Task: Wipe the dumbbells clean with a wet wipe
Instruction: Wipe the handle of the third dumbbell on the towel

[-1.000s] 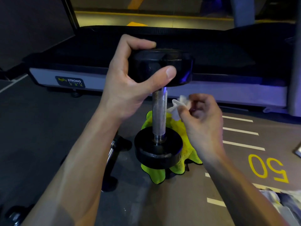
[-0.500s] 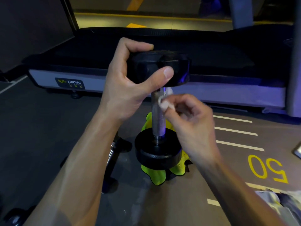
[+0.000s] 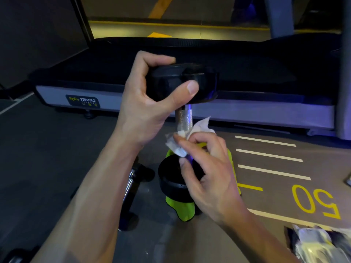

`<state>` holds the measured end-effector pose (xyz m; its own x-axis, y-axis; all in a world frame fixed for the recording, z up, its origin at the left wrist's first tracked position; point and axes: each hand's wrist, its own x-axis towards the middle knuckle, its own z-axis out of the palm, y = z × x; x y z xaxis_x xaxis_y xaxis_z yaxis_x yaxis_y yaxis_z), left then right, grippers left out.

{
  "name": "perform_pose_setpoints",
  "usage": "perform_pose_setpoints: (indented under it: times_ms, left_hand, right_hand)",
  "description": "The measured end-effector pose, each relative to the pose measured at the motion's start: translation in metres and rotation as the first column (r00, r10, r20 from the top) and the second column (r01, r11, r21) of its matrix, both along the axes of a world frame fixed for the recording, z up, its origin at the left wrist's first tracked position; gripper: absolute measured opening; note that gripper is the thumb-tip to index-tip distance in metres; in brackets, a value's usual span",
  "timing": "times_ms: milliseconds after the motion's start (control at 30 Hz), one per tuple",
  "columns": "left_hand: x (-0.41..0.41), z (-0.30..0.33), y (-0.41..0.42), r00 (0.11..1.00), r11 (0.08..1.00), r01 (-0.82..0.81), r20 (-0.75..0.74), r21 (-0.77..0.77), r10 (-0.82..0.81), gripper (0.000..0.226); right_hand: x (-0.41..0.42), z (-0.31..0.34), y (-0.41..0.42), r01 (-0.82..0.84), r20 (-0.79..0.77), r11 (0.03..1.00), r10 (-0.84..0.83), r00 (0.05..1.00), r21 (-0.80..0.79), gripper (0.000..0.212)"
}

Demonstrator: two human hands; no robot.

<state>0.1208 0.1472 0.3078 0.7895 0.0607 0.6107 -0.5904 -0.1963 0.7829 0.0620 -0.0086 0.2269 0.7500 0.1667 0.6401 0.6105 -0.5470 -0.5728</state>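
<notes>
A black dumbbell [image 3: 185,118] with a knurled metal handle stands upright in the middle of the view. My left hand [image 3: 152,103] grips its top weight head, thumb across the front. My right hand [image 3: 207,168] pinches a crumpled white wet wipe [image 3: 191,133] and holds it around the lower part of the handle, just above the bottom head [image 3: 171,179]. The bottom head rests on a bright yellow-green cloth [image 3: 182,207] on the floor.
Another dumbbell [image 3: 131,186] lies on the dark floor to the left, partly behind my left forearm. A treadmill [image 3: 79,95] runs across the back. A shiny wipe packet [image 3: 319,243] lies at the bottom right, near the yellow "50" [image 3: 315,202] floor marking.
My right hand has slid the wipe down the handle from near the top head to just above the bottom head. My left hand keeps its grip on the top.
</notes>
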Motion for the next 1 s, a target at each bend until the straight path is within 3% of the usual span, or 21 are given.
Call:
perform_pose_setpoints:
  times_ms: [167, 400, 533, 667, 800, 867, 933, 1000]
  left_hand:
    - [0.001, 0.0, 0.0, 1.0, 1.0, -0.006, -0.007, 0.022, 0.006, 0.047]
    - [0.0, 0.0, 0.0, 1.0, 0.999, -0.027, 0.003, 0.023, 0.027, 0.049]
    - [0.001, 0.0, 0.001, 1.0, 0.999, -0.023, -0.003, 0.025, 0.023, 0.051]
    - [0.0, -0.001, 0.0, 1.0, 1.0, -0.015, -0.005, 0.003, 0.015, 0.049]
    - [-0.003, 0.0, -0.003, 1.0, 1.0, 0.002, 0.0, 0.011, -0.002, 0.05]
    - [-0.004, 0.0, -0.004, 1.0, 1.0, 0.0, 0.005, 0.017, 0.0, 0.051]
    - [-0.004, 0.001, -0.006, 1.0, 1.0, -0.007, -0.002, 0.022, 0.007, 0.052]
    - [-0.002, 0.001, -0.006, 1.0, 1.0, -0.008, -0.007, 0.022, 0.008, 0.05]
  right_hand:
    - [0.017, 0.026, 0.002, -0.011, 0.041, 0.999, 0.013, 0.999, -0.051, 0.053]
    - [0.014, 0.012, -0.006, -0.125, 0.082, 0.955, 0.152, 0.985, -0.268, 0.065]
    - [0.015, 0.01, -0.005, -0.162, 0.065, 0.957, 0.182, 0.981, -0.242, 0.054]
    - [0.002, -0.007, -0.012, -0.206, 0.066, 0.978, 0.208, 0.976, -0.034, 0.034]
    - [0.018, 0.022, -0.006, -0.134, -0.009, 0.94, 0.144, 0.989, 0.313, 0.029]
    - [0.024, 0.03, 0.0, -0.097, -0.094, 0.834, 0.175, 0.98, 0.543, 0.025]
    - [0.027, 0.033, 0.007, -0.033, -0.165, 0.668, 0.231, 0.959, 0.743, 0.023]
    - [0.031, 0.034, 0.011, 0.051, -0.244, 0.573, 0.265, 0.933, 0.818, 0.021]
